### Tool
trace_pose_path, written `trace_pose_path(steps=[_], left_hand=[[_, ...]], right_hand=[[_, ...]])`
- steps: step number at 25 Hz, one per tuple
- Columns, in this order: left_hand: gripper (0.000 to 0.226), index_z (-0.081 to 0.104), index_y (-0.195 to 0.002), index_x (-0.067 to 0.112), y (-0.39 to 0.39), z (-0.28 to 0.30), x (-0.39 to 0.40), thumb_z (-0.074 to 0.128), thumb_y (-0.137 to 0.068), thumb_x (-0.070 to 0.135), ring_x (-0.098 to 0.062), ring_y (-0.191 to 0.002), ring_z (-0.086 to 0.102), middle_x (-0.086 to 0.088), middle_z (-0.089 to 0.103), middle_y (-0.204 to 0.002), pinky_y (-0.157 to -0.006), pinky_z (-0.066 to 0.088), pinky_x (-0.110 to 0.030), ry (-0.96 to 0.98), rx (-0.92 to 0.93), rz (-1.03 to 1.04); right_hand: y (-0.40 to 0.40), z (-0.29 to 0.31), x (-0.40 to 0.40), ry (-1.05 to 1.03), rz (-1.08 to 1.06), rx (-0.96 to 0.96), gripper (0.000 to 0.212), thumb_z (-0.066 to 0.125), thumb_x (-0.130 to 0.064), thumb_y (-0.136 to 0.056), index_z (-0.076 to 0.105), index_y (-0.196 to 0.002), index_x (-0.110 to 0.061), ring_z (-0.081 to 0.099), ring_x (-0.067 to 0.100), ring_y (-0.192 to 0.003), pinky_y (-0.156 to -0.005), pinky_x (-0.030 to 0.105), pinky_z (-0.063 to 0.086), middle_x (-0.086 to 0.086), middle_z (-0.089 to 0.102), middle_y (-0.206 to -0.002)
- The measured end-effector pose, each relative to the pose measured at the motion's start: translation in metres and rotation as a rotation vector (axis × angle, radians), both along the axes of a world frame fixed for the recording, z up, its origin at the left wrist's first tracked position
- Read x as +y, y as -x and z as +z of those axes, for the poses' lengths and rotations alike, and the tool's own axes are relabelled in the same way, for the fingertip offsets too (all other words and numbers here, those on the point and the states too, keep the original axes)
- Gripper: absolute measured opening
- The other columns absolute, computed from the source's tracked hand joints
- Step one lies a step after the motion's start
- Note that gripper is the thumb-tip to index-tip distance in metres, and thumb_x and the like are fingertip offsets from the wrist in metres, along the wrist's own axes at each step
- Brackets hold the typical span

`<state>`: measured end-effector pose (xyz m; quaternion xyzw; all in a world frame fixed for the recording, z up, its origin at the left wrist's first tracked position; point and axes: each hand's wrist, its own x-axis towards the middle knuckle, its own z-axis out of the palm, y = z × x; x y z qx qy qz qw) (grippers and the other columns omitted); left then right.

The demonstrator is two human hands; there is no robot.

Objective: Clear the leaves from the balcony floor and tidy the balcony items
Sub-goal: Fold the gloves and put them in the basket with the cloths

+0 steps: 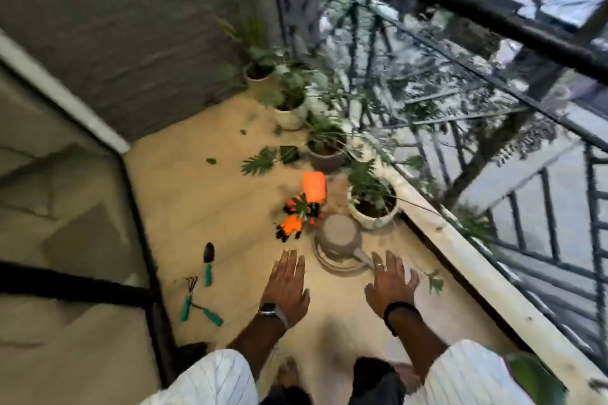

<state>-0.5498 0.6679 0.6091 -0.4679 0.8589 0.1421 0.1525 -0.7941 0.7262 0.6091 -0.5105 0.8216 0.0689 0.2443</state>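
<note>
**Both hands spread above the balcony floor, leaves scattered ahead**

The left hand (pixel 285 286) and the right hand (pixel 391 286) reach forward side by side, palms down, fingers straight and spread, grasping nothing. The left wrist carries a watch (pixel 268 310); the right wrist carries a dark band (pixel 399 309).

Just beyond the fingertips a grey watering can (pixel 339 235) stands on a round saucer (pixel 332 265), its spout pointing toward the right hand. Right of the right hand a small green leaf (pixel 434 281) lies on the tan floor (pixel 210 204), close to the pale ledge (pixel 467 260) under the black railing (pixel 493 20).

Farther off, a large lobed leaf (pixel 258 161) lies on the floor beside a dark square pot (pixel 289 154), with a smaller leaf scrap (pixel 211 161) to its left and another (pixel 243 131) beyond. An orange and black glove pair (pixel 296 217) lies left of the watering can with a green sprig on it, and an orange container (pixel 314 187) lies just behind.

Near left, a trowel (pixel 208 261) with a teal handle, a small rake (pixel 188 297) and another teal-handled tool (pixel 210 316) lie on the floor.

Four potted plants (pixel 371 204) line the right edge along the railing, running to the far corner.
</note>
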Motion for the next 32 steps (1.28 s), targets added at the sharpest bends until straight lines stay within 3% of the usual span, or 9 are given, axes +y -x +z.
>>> trace_pose_path(steps=[3, 6, 11, 14, 19, 22, 24, 32], left_hand=[[0.079, 0.044, -0.145, 0.000, -0.098, 0.014, -0.026, 0.043, -0.080, 0.044, -0.041, -0.140, 0.039, -0.023, 0.042, -0.151, -0.110, 0.037, -0.053, 0.047, 0.018, 0.195], [0.084, 0.031, -0.152, 0.001, -0.187, 0.039, -0.055, 0.047, -0.082, 0.043, -0.042, -0.147, 0.023, -0.023, 0.027, -0.158, -0.118, 0.023, -0.055, 0.092, 0.015, 0.394], [0.083, 0.014, -0.156, 0.002, -0.290, 0.095, -0.127, 0.052, -0.091, 0.037, -0.038, -0.152, 0.005, -0.022, 0.009, -0.163, -0.122, 0.009, -0.048, 0.270, 0.036, 0.579], [0.084, 0.020, -0.154, 0.001, -0.329, 0.131, -0.184, 0.057, -0.087, 0.036, -0.039, -0.150, 0.010, -0.022, 0.016, -0.162, -0.121, 0.013, -0.051, 0.372, 0.008, 0.640], [0.079, 0.028, -0.152, 0.002, -0.368, 0.181, -0.258, 0.055, -0.087, 0.038, -0.039, -0.145, 0.029, -0.022, 0.030, -0.157, -0.113, 0.032, -0.050, 0.486, 0.007, 0.712], [0.078, 0.034, -0.150, 0.003, -0.386, 0.198, -0.307, 0.056, -0.085, 0.039, -0.039, -0.142, 0.035, -0.021, 0.034, -0.155, -0.107, 0.037, -0.053, 0.557, 0.012, 0.807], [0.079, 0.036, -0.148, 0.003, -0.389, 0.200, -0.333, 0.051, -0.081, 0.042, -0.040, -0.139, 0.038, -0.022, 0.038, -0.152, -0.106, 0.040, -0.053, 0.563, 0.032, 0.843], [0.081, 0.021, -0.154, 0.009, -0.430, 0.201, -0.447, 0.057, -0.090, 0.042, -0.032, -0.147, 0.025, -0.015, 0.025, -0.160, -0.113, 0.032, -0.050, 0.550, -0.036, 0.854]], right_hand=[[-0.066, 0.022, -0.056, 0.046, 0.164, 0.050, 0.070, 0.050, -0.041, -0.090, 0.021, -0.154, -0.034, 0.016, 0.022, -0.148, -0.113, 0.054, 0.017, 0.002, 0.018, -0.160], [-0.131, 0.040, -0.107, 0.093, 0.355, 0.050, 0.063, 0.037, -0.045, -0.088, 0.032, -0.149, -0.031, 0.031, 0.031, -0.142, -0.112, 0.055, 0.027, 0.004, 0.029, -0.152], [-0.203, 0.089, -0.203, 0.164, 0.645, 0.108, 0.070, 0.051, -0.038, -0.090, 0.024, -0.154, -0.026, 0.017, 0.027, -0.149, -0.116, 0.055, 0.020, 0.006, 0.012, -0.163], [-0.233, 0.114, -0.285, 0.264, 0.734, 0.130, 0.079, 0.055, -0.038, -0.089, 0.014, -0.156, -0.029, 0.015, 0.024, -0.150, -0.115, 0.058, 0.018, 0.004, 0.011, -0.164], [-0.274, 0.161, -0.405, 0.391, 0.842, 0.111, 0.079, 0.056, -0.040, -0.088, 0.016, -0.156, -0.028, 0.024, 0.027, -0.146, -0.114, 0.056, 0.024, 0.005, 0.016, -0.162], [-0.286, 0.176, -0.478, 0.419, 0.891, 0.102, 0.078, 0.057, -0.040, -0.088, 0.018, -0.155, -0.029, 0.026, 0.026, -0.145, -0.114, 0.059, 0.021, 0.003, 0.020, -0.161], [-0.286, 0.183, -0.524, 0.439, 0.902, 0.111, 0.077, 0.058, -0.042, -0.085, 0.022, -0.152, -0.029, 0.035, 0.027, -0.140, -0.110, 0.059, 0.026, 0.003, 0.029, -0.156], [-0.325, 0.189, -0.661, 0.461, 0.897, 0.119, 0.088, 0.060, -0.038, -0.086, 0.010, -0.157, -0.027, 0.033, 0.026, -0.143, -0.111, 0.059, 0.026, 0.006, 0.028, -0.159]])
